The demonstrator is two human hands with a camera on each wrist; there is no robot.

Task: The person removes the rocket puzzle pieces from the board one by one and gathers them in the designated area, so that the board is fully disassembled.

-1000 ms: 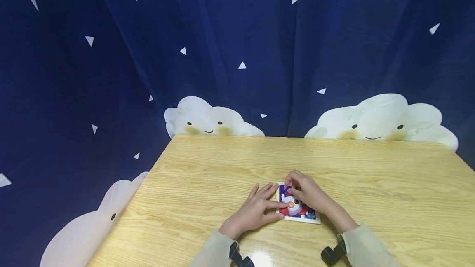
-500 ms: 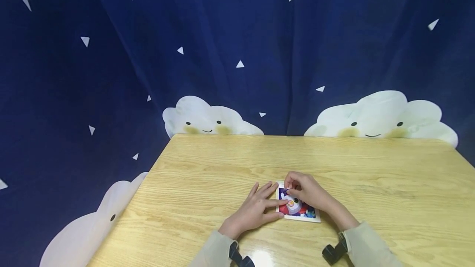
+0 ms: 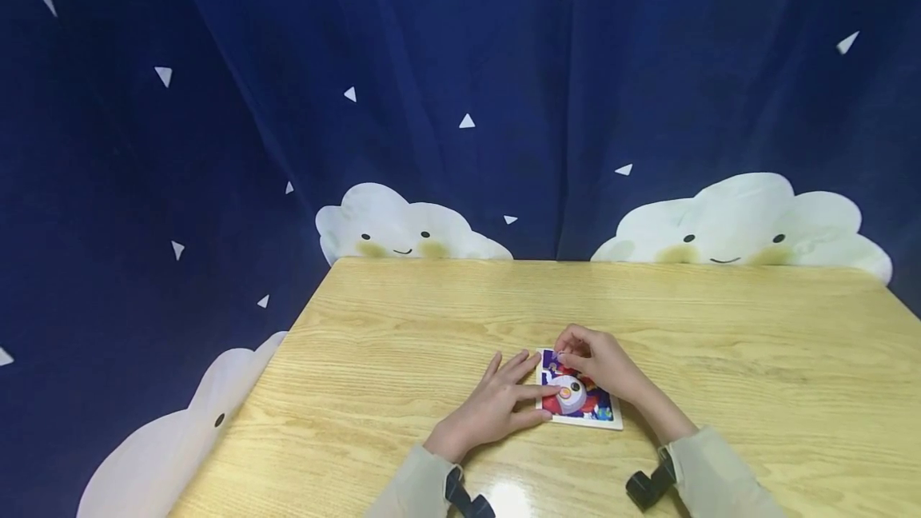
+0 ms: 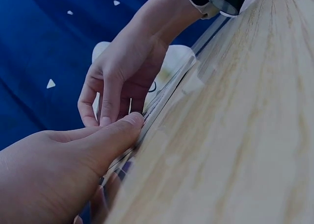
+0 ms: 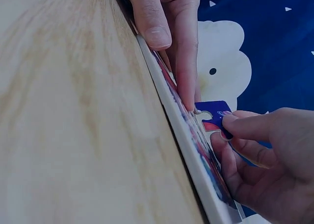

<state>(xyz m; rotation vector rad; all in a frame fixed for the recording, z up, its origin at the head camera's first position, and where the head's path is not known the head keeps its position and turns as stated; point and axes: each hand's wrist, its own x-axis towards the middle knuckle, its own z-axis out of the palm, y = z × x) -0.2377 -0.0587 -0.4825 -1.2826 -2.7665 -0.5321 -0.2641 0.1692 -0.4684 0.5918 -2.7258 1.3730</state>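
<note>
A small jigsaw puzzle (image 3: 600,424) in a white frame lies on the table, its picture showing a round white figure with red and purple parts. My left hand (image 3: 496,402) rests at its left side with fingers spread, the index finger reaching across onto the picture. Over the far part of the puzzle, my right hand (image 3: 603,364) pinches a jigsaw piece (image 5: 212,109) between thumb and fingers. That piece is purple with some red, and in the right wrist view it stands tilted up from the picture, close to the left fingertips (image 5: 189,104).
The wooden table (image 3: 403,334) stretches away on all sides of the puzzle. A dark blue curtain (image 3: 432,62) with white triangles and smiling clouds hangs behind its far and left edges. Black straps with small cameras (image 3: 651,486) sit at both wrists.
My right hand has shifted slightly up and away with the jigsaw piece, uncovering more of the picture's far part. My left hand stays at the puzzle's left side.
</note>
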